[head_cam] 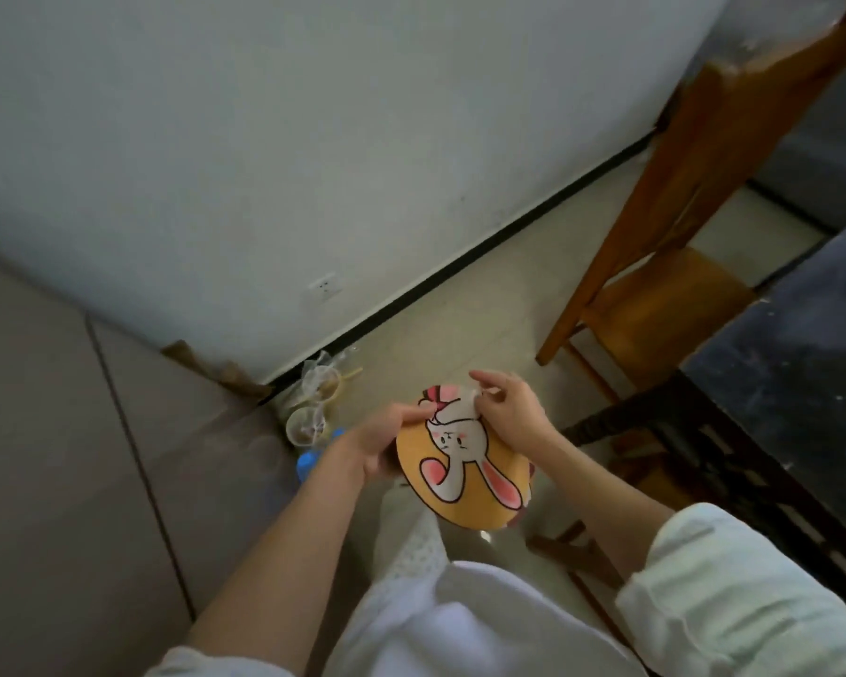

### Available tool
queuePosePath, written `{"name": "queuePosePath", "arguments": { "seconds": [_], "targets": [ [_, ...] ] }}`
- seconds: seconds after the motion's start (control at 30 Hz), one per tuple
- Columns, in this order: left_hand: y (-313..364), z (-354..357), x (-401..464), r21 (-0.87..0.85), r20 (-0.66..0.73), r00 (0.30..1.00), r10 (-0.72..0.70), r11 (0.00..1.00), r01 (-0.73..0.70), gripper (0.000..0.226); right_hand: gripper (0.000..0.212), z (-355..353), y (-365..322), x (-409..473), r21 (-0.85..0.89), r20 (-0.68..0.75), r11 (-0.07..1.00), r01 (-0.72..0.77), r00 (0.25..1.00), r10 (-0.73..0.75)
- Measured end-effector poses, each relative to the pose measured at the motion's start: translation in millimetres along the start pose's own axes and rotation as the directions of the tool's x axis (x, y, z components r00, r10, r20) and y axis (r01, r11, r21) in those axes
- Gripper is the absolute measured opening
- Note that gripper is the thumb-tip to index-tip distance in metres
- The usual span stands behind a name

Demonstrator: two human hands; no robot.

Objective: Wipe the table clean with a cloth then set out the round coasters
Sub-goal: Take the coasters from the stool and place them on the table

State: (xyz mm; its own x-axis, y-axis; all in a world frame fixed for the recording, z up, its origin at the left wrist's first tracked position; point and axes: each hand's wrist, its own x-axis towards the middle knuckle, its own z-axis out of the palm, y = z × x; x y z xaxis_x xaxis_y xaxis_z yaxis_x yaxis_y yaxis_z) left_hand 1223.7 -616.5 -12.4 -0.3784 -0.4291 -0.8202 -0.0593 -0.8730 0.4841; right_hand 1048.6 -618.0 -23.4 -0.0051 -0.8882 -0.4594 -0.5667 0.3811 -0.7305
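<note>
A round orange coaster (465, 500) with a white and pink rabbit printed on it is held in front of me, above the floor. My left hand (374, 444) grips its left edge from beneath. My right hand (506, 408) pinches a thin clear film at the coaster's top edge, with the fingers curled. A second coaster edge seems to peek out beneath the first at the right. The dark table (797, 364) stands to my right, apart from both hands. No cloth is visible.
A wooden chair (655, 305) stands by the table at the right. Clear plastic cups (313, 403) and a blue cap (308, 464) lie on the floor by the wall corner. A grey cabinet face (59, 456) fills the left.
</note>
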Motion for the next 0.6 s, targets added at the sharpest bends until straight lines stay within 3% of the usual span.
{"name": "queuePosePath", "arguments": {
  "seconds": [0.13,0.2,0.3,0.4,0.47,0.6],
  "targets": [
    [56,5,57,-0.042,0.143,0.989,0.045,0.998,-0.039,0.036,0.048,-36,13,37,0.129,-0.192,0.966,-0.224,0.950,0.246],
    [83,5,80,-0.087,0.201,0.977,0.073,0.995,-0.056,0.040,0.046,-48,14,46,0.285,-0.196,0.911,-0.297,0.913,0.358],
    [124,8,105,-0.068,0.286,0.954,0.091,0.995,-0.075,0.037,0.037,-58,8,52,0.665,-0.076,0.651,-0.366,0.834,0.547],
    [154,22,130,-0.010,0.370,0.927,0.062,0.998,-0.062,0.045,0.026,-67,4,57,0.892,0.003,0.358,-0.275,0.796,0.605],
    [171,47,141,0.071,0.433,0.901,0.017,0.996,-0.053,0.050,0.022,-76,9,59,0.950,-0.060,0.271,-0.158,0.755,0.653],
    [192,107,163,0.270,0.550,0.811,-0.199,0.962,0.053,0.045,0.008,-103,36,58,0.937,-0.264,0.344,-0.057,0.530,0.806]
  ]
}}
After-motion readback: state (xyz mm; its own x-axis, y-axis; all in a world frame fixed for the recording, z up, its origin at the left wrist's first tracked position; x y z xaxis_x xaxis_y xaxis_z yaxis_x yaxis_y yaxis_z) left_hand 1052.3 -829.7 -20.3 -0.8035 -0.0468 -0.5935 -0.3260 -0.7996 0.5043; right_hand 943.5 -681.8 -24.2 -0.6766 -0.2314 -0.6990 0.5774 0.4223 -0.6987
